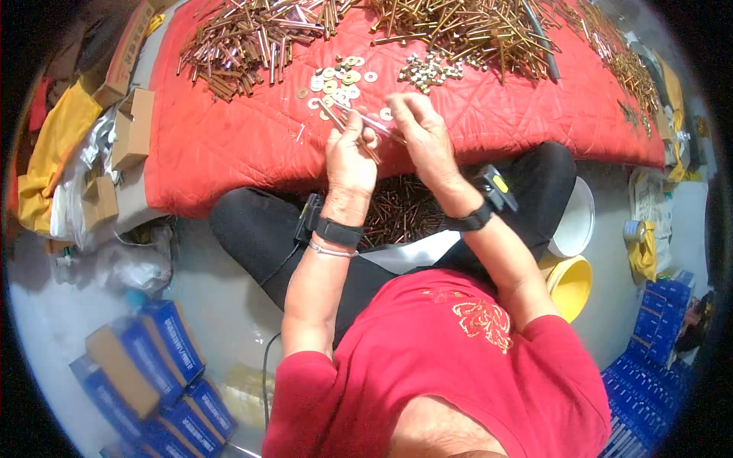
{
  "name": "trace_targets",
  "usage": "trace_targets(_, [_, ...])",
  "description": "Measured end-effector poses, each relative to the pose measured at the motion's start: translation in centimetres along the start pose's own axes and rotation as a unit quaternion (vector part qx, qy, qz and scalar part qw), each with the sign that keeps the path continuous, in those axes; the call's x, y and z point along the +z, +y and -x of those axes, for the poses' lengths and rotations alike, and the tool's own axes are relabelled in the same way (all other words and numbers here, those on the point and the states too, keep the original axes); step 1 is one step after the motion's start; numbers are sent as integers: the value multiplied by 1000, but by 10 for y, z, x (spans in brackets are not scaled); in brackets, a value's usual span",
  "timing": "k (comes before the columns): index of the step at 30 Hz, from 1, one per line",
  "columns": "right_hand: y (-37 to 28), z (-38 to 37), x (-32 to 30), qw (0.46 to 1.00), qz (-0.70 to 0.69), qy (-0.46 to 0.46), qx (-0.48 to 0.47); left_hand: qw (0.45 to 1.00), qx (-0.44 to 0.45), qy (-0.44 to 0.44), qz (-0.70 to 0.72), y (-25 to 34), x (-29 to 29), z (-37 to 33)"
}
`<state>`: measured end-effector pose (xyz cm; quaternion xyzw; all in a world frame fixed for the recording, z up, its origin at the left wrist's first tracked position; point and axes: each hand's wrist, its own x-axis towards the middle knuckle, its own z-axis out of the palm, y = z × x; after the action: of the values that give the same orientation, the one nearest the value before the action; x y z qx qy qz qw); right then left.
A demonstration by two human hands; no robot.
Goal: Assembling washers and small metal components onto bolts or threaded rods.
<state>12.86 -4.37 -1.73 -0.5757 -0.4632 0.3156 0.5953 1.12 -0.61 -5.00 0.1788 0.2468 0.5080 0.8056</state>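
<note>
Cloth (221, 145) red, quilted | floor (210, 267) grey | blue boxes (149, 362) | left grip (351, 153) pinching rods (332, 116) | right grip (429, 145): cannot tell

Makeshift small-parts workshop, laid out low: one red quilted cover (229, 145) bearing heaped copper-coloured tubes (267, 38), a pile of slender brass-toned rods (458, 30), loose flat washers (330, 86) and small metal nuts (431, 72). Packing stock alongside: stacked blue cartons (153, 351) at left, further blue boxes (657, 320) at right, open brown cardboard boxes (134, 130). Containers: one white bucket (579, 221), one yellow bucket (571, 288); whether inside a home, cannot be told.
</note>
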Motion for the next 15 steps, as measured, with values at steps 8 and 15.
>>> trace_targets(8, [2,-71,-12,936,241,-26,-253,992,-74,101,11,19,9,2])
trace_targets(15, [27,-115,-44,787,465,-198,-355,991,-107,69,32,27,0,-1])
